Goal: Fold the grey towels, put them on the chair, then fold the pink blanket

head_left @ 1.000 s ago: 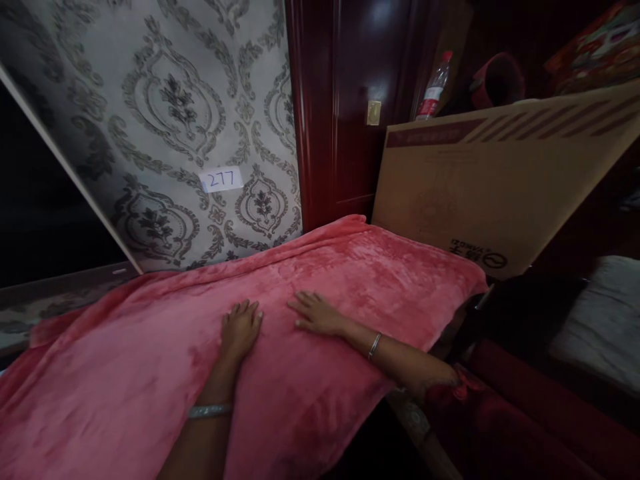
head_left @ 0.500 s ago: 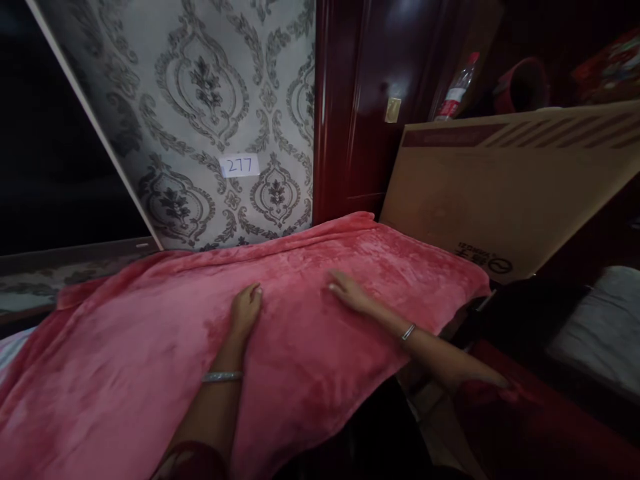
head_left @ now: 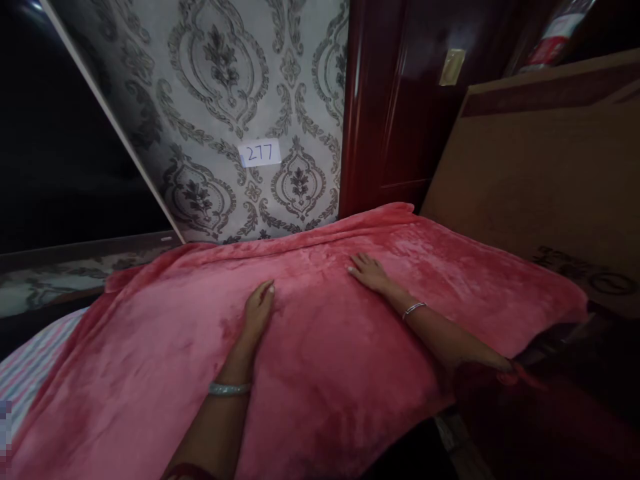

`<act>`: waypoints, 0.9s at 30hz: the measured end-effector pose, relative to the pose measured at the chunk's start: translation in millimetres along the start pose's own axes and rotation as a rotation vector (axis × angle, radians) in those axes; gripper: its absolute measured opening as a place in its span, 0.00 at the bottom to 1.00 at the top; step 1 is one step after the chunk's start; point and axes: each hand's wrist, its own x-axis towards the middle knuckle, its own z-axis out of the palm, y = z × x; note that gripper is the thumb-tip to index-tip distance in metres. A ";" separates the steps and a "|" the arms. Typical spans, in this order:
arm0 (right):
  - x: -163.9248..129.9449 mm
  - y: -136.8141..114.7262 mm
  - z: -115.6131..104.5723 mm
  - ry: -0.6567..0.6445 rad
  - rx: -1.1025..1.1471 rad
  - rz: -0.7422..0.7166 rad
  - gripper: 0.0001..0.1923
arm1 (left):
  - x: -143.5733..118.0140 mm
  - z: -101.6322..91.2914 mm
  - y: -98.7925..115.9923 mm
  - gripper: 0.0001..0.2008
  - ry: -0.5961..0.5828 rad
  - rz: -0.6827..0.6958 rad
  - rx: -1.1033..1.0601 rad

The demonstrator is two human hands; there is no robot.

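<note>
A pink plush blanket [head_left: 320, 347] lies spread across the surface in front of me, its far edge folded over along the wall. My right hand [head_left: 369, 272] rests palm down on it, right of the middle, with the fingers spread. Left of that, my left hand [head_left: 259, 308] lies on its side on the plush, fingers extended and holding nothing. A pale bangle [head_left: 229, 389] circles the left wrist, and a thin silver bracelet [head_left: 415, 310] the right.
A large cardboard box [head_left: 530, 173] stands at the right with a red-labelled bottle [head_left: 555, 40] on or behind it. A dark screen [head_left: 65, 147] is at the left. Behind are patterned wallpaper [head_left: 220, 100] and a dark red door [head_left: 400, 120]. Striped cloth [head_left: 45, 353] shows lower left.
My right hand has come down flat on the blanket, its fingers spreading. The left hand stays nearly where it was on the plush. The view has shifted slightly left and closer.
</note>
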 end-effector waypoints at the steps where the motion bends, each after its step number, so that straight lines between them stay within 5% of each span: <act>1: -1.4 -22.5 5.2 -0.019 0.005 -0.080 0.32 | -0.1 -2.4 0.6 0.17 0.034 -0.022 -0.081; 4: -29.6 -96.9 24.4 -0.054 0.020 -0.448 0.33 | 2.7 -11.9 2.2 0.16 0.144 -0.113 -0.369; 7: -91.0 -157.3 43.9 -0.079 0.065 -0.836 0.42 | 8.5 -25.3 5.1 0.19 0.207 -0.214 -0.629; 10: -160.4 -185.6 52.2 -0.142 0.208 -1.156 0.40 | 13.4 -40.1 9.3 0.20 0.248 -0.292 -0.790; 13: -201.8 -185.0 41.5 -0.292 0.409 -1.320 0.35 | 13.8 -50.1 13.0 0.21 0.280 -0.378 -0.903; 15: -202.2 -174.2 29.4 -0.357 0.549 -1.247 0.31 | 12.1 -52.5 14.4 0.23 0.287 -0.409 -0.946; 18: -165.9 -146.7 19.7 -0.137 0.622 -0.830 0.28 | 9.1 -51.2 14.7 0.24 0.290 -0.427 -0.972; 22: -92.9 -90.8 24.8 0.138 0.403 -0.429 0.35 | 9.4 -50.9 11.8 0.23 0.314 -0.506 -0.940; 27: -34.6 -16.3 27.6 0.161 0.090 -0.159 0.34 | 15.1 -82.3 3.4 0.14 0.353 -0.571 -0.890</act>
